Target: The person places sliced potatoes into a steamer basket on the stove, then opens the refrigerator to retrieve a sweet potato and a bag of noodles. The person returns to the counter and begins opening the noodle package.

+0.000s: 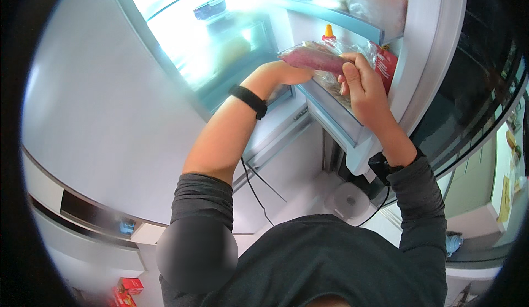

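Note:
My right hand [361,86] grips one end of a long, purplish-red food item [314,60], which looks wrapped in clear plastic at its far tip. It is held above the lower door bin [330,112] of an open refrigerator. My left hand [293,74] reaches to the bin's inner end, below the item; its fingers are hidden, so their grip does not show. Clear plastic bags [330,84] with brownish contents lie in the bin between my hands. Behind them are a red packet [386,68] and a red bottle with an orange cap [329,31].
Above is another door shelf [343,19] with a bagged item [376,11]. At left are lit shelves with a lidded container [210,8], a clear drawer [248,65] and a closed white door [103,112]. A black cable [253,189] hangs below; a round white object [349,199] sits on the floor.

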A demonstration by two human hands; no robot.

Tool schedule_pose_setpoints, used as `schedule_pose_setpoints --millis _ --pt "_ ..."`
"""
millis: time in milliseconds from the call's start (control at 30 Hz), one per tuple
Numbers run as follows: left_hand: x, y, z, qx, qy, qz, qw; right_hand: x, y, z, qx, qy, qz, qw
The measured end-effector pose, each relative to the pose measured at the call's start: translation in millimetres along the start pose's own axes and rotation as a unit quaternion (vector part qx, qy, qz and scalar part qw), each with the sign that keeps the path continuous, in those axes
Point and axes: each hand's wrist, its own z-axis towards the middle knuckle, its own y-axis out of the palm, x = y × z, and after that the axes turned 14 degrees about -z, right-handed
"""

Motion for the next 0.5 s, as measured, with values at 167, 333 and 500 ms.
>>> schedule_pose_setpoints --millis 167,333,500 --pt "10.3 -0.8 -1.6 0.018 -0.002 -0.005 1.0 1.6 0.4 1.6 0.01 -0.011 0.024 1.0" --pt "34.8 1.8 -8.9 0.046 -0.061 0.007 0.997 1.8 0.1 0.7 0.006 -0.006 0.06 0.998" --pt "36.4 3.1 -9.4 0.024 -0.076 0.045 0.996 4.7 0.0 0.6 -0.001 -0.017 0.056 0.998"
